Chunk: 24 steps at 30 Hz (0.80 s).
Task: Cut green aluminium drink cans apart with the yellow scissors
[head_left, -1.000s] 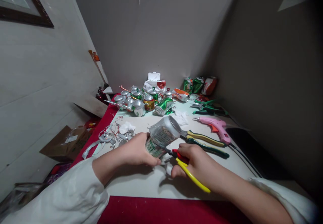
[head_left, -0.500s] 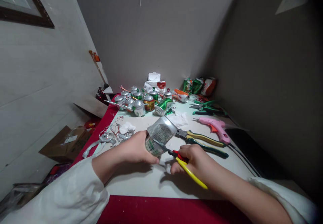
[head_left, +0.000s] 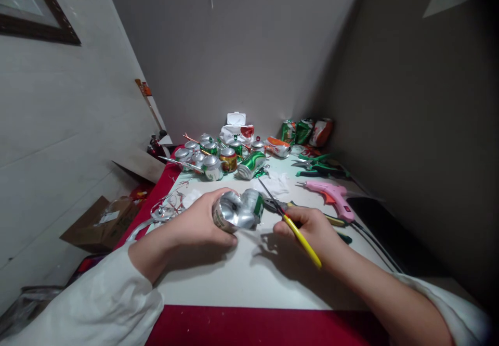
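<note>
My left hand (head_left: 206,218) is closed round a cut aluminium can (head_left: 249,208), whose shiny inner side faces me and whose wall is bent open. A strip of green print shows at its right edge. In my right hand (head_left: 312,229) is a pair of scissors (head_left: 290,225) with yellow and red handles. The slim dark blades point up and left, apart from the can. Behind the scissors lie combination pliers (head_left: 336,221) with yellow and green handles, partly hidden by my right hand.
A pink glue gun (head_left: 331,195) and green-handled cutters (head_left: 315,164) lie to the right. Several small can pots (head_left: 212,166) and a green can (head_left: 251,165) stand or lie at the back. Metal scraps (head_left: 167,209) are at the left, and crumpled tissue (head_left: 276,183) lies mid-table.
The can has been turned so that its opened inside shows instead of its printed wall. The scissors have come away from the can, and their blades now point more upward.
</note>
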Available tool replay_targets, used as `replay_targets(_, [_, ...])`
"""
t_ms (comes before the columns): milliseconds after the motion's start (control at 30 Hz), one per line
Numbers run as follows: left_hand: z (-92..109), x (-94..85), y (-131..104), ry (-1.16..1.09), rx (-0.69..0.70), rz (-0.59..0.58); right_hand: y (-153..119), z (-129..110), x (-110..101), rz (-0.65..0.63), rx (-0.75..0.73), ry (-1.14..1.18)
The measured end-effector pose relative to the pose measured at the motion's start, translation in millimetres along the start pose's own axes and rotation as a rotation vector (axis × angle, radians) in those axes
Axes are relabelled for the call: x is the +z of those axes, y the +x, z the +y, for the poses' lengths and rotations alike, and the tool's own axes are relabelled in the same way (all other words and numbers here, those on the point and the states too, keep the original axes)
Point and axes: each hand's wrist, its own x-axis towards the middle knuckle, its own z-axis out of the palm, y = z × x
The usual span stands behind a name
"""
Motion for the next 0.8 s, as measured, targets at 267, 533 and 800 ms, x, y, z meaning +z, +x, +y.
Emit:
replay_targets(267, [4, -6.6, 0, 0.086, 0.099, 0.052, 1, 9, 0, -0.021, -0.143, -0.159])
replay_targets(533, [10, -19.1, -4, 0.252, 0.028, 0.206, -6, 7, 4, -0.139, -0.248, -0.542])
replay_targets(800, [12, -37.3, -18, 0.286, -0.081, 0.237, -12, 3, 5, -0.227, -0.267, -0.8])
